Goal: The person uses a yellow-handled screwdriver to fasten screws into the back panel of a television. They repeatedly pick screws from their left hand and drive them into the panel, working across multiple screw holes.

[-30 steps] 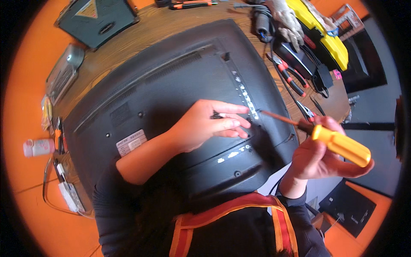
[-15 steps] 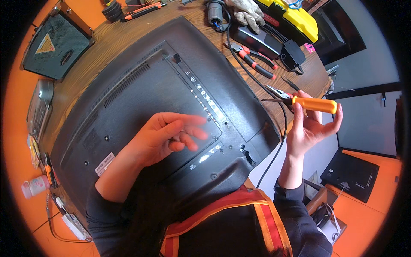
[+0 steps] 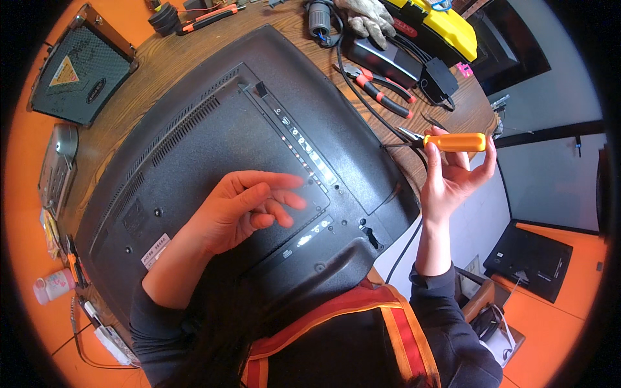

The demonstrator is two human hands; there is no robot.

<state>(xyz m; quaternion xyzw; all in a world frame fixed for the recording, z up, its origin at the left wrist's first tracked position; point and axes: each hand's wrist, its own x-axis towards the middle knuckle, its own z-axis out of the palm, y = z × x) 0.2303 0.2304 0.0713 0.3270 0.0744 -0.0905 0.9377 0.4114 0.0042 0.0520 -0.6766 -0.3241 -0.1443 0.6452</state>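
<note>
The left hand [image 3: 249, 205] is loosely bent, fingers apart, above the big black plastic screen back [image 3: 213, 132]. Flat, open room lies between both hands. Just past the back's right edge, the right hand [image 3: 448, 187] pinches an orange-yellow-handled metal screwdriver [image 3: 456, 142].

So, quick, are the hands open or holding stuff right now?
Left hand: loosely open over the black casing, fingers curled a bit, nothing seen in it.
Right hand: holding the orange-handled screwdriver.
</note>
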